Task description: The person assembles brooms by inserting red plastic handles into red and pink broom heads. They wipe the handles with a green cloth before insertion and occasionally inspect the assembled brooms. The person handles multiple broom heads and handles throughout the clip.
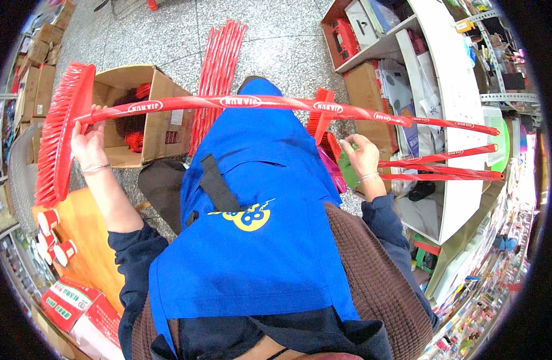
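Observation:
A red broom (258,102) stretches across in front of my knees, its bristle head (63,135) upright at the far left. My left hand (91,144) grips it where the handle meets the head. My right hand (363,157) is curled below the handle, apart from it, with a thin green piece (348,170) at its fingers; what kind of thing this is does not show. Just beyond that hand stand other red brooms (324,117), their handles (450,157) pointing right. A pink item (333,171) is partly hidden beside my right knee.
An open cardboard box (168,129) with red and dark items stands ahead on the left. Red wrapped sticks (219,78) lie bundled on the speckled floor. White shelves (453,198) rise on the right. Red-and-white paper cups (65,252) rest on an orange board (96,240) at left.

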Motion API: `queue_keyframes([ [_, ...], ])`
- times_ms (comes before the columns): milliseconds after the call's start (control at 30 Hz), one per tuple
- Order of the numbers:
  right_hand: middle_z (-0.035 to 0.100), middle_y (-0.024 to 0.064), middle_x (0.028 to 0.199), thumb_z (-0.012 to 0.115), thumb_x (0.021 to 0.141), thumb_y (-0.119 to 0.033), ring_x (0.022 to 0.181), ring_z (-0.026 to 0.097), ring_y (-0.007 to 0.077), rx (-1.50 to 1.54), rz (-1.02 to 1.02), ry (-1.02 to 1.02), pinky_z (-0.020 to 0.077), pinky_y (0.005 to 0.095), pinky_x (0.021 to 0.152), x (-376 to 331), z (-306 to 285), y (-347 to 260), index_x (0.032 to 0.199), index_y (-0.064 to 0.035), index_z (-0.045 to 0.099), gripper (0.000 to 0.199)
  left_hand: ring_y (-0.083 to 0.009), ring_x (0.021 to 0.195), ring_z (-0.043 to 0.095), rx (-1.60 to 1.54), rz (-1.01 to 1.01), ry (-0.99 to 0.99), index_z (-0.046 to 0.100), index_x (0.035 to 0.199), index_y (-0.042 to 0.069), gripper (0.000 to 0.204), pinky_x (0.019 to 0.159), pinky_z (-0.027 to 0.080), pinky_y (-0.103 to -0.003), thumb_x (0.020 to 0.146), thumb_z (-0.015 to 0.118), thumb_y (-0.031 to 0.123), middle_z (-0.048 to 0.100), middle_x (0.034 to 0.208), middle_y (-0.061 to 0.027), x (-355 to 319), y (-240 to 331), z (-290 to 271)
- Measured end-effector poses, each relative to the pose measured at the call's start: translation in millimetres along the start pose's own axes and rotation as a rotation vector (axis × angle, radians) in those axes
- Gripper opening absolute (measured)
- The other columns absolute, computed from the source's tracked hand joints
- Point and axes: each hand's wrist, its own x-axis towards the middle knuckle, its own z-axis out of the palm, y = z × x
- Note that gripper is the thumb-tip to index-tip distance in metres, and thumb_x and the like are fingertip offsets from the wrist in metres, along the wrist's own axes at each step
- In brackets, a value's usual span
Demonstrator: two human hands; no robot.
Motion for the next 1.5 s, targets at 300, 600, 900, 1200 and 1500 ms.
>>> queue_keyframes([
  [300,0.063,-0.0001,0.078,0.064,0.088,-0.013,0.07,0.056,0.0071,1.155,0.027,-0.089,0.0454,0.0225,0.065,50,-24,-131,0.089,-0.0009,0.067,0.012,-0.0441,0.106,0.052,-0.156,-0.118,-0.051,0.039,0.122,-0.011,0.047,0.1,0.037,-0.063,0.093,0.042,0.025,0.053,0.112,-0.0291,-10,-4,2],
  [600,0.06,0.0103,0.082,0.075,0.068,-0.029,0.08,0.059,0.0309,-0.102,-0.772,-0.386,0.0492,0.0422,0.069,40,61,-201,0.091,-0.0097,0.061,0.033,-0.0396,0.095,0.06,0.076,0.003,-0.066,0.051,0.112,-0.008,0.042,0.088,0.048,-0.058,0.096,0.04,0.028,0.061,0.102,-0.0272,-61,-13,26],
  [900,0.057,0.0077,0.076,0.074,0.068,-0.022,0.072,0.057,0.0257,-0.029,-0.878,-0.094,0.0463,0.0387,0.064,44,74,-209,0.099,-0.01,0.057,0.037,-0.033,0.085,0.065,0.142,0.144,-0.156,0.054,0.104,-0.005,0.034,0.077,0.056,-0.05,0.097,0.042,0.026,0.064,0.094,-0.0226,-87,-11,46],
  [1200,0.056,0.0049,0.066,0.069,0.071,-0.021,0.061,0.058,0.024,-0.101,-0.85,0.1,0.0456,0.0374,0.058,57,87,-233,0.094,-0.0104,0.057,0.027,-0.0266,0.085,0.067,0.339,0.212,-0.242,0.057,0.108,0.0,0.029,0.073,0.057,-0.039,0.098,0.044,0.024,0.067,0.095,-0.0171,-116,-28,63],
  [1500,0.06,0.0108,0.063,0.066,0.07,-0.015,0.058,0.061,0.0285,-0.028,-0.852,-0.122,0.0493,0.0414,0.058,64,75,-223,0.08,-0.0072,0.05,0.02,-0.0262,0.1,0.063,0.412,0.203,-0.498,0.059,0.112,-0.003,0.034,0.088,0.05,-0.039,0.097,0.044,0.024,0.065,0.108,-0.017,-115,-26,51],
])
